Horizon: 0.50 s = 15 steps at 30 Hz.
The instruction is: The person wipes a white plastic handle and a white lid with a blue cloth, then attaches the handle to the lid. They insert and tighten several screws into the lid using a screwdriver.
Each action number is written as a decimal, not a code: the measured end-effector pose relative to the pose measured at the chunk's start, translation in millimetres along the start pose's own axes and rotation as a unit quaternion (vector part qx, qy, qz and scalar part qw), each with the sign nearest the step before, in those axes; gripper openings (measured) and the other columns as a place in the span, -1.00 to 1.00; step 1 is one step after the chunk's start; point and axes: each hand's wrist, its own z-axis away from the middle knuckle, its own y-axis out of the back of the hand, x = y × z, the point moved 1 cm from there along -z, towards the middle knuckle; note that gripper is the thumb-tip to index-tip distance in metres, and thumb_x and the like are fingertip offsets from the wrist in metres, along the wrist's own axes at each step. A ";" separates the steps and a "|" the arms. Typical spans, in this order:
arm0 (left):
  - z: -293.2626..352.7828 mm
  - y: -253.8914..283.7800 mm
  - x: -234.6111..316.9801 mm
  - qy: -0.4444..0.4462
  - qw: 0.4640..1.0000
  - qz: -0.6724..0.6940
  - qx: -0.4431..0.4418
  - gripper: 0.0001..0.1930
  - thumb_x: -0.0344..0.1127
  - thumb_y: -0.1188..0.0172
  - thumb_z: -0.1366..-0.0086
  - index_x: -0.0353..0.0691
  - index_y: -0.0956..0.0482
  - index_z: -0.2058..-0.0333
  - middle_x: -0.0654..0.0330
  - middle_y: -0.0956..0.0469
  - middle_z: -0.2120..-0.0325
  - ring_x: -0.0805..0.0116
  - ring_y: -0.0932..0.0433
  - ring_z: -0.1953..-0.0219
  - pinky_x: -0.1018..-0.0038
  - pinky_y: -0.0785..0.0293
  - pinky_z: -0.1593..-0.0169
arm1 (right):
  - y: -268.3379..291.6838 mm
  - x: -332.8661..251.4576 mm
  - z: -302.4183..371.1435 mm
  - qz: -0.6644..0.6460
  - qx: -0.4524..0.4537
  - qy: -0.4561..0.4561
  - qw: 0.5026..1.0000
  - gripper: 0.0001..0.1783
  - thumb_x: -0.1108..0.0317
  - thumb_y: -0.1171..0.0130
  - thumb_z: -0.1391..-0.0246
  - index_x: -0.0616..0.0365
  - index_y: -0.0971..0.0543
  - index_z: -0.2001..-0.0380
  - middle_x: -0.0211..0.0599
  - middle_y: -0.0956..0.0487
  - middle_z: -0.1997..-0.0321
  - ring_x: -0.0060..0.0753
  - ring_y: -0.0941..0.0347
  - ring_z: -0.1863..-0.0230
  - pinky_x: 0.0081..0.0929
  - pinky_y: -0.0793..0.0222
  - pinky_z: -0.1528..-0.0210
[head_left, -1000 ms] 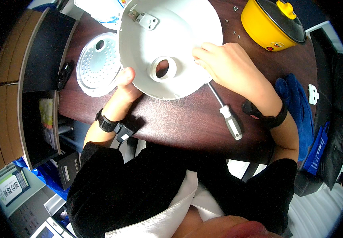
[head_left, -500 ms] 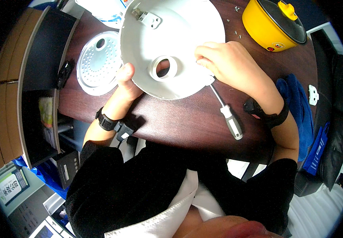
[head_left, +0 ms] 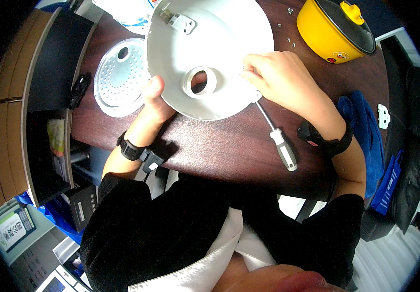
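Fingers of the left hand [head_left: 157,100] are hidden under a large white dish-shaped shell [head_left: 210,53], with only the thumb seen pressed on its inner face at about eight o'clock, so the rim is clamped between thumb and fingers. The shell is held tilted over the far half of the dark wooden table [head_left: 219,141], towards twelve o'clock in the view, and a round hole is seen at its centre. The right hand [head_left: 280,80] is laid on the shell's rim at four o'clock, fingers bunched together and curled; what is pinched beneath them cannot be told. A screwdriver [head_left: 278,138] with a grey and white handle lies on the table just below that hand, its tip reaching under the shell's edge.

At nine o'clock of the shell a round perforated metal plate [head_left: 117,78] is laid flat. At two o'clock a yellow pot [head_left: 329,29] with a dark lid is stood, with small screws [head_left: 285,24] scattered beside it. A blue cloth [head_left: 363,126] is draped at the table's right edge. At seven o'clock in the view, low down, a green and white rectangular label [head_left: 13,226] is seen.
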 end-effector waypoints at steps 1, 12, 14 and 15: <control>0.2 0.1 0.0 -0.001 1.000 0.000 0.000 0.07 0.33 -0.20 0.13 -0.44 -0.12 -0.16 -0.14 -0.35 0.01 0.08 -0.43 -0.02 0.28 -0.44 -0.07 | 0.3 -0.7 -0.4 -0.002 -0.007 -0.002 1.000 -0.79 0.25 -0.12 -0.03 0.17 -0.49 0.52 -0.11 -0.52 0.59 -0.01 -0.51 0.49 -0.15 -0.42 0.42; -0.4 -0.3 -0.1 -0.003 1.000 -0.005 0.001 0.06 0.35 -0.17 0.11 -0.44 -0.12 -0.16 -0.14 -0.36 0.02 0.08 -0.44 -0.01 0.28 -0.45 -0.06 | -5.9 0.1 -0.4 -0.053 -0.018 -0.091 0.994 -0.73 0.21 -0.11 -0.05 0.15 -0.52 0.61 -0.07 -0.50 0.62 0.01 -0.50 0.51 -0.16 -0.41 0.41; 0.5 0.8 0.2 0.001 1.000 -0.005 0.001 0.06 0.35 -0.17 0.11 -0.45 -0.13 -0.15 -0.14 -0.36 0.03 0.08 -0.45 0.00 0.28 -0.45 -0.06 | -6.6 0.2 0.0 -0.071 -0.029 -0.103 0.992 -0.72 0.21 -0.10 -0.05 0.16 -0.52 0.61 -0.08 -0.50 0.62 0.01 -0.49 0.51 -0.17 -0.40 0.41; 0.8 1.0 0.3 0.002 1.000 -0.006 0.001 0.06 0.35 -0.17 0.11 -0.45 -0.13 -0.15 -0.15 -0.37 0.03 0.09 -0.45 0.00 0.28 -0.45 -0.06 | -6.1 1.7 0.0 -0.083 -0.037 -0.106 0.990 -0.72 0.21 -0.10 -0.05 0.16 -0.53 0.61 -0.07 -0.50 0.61 0.00 -0.49 0.51 -0.18 -0.40 0.42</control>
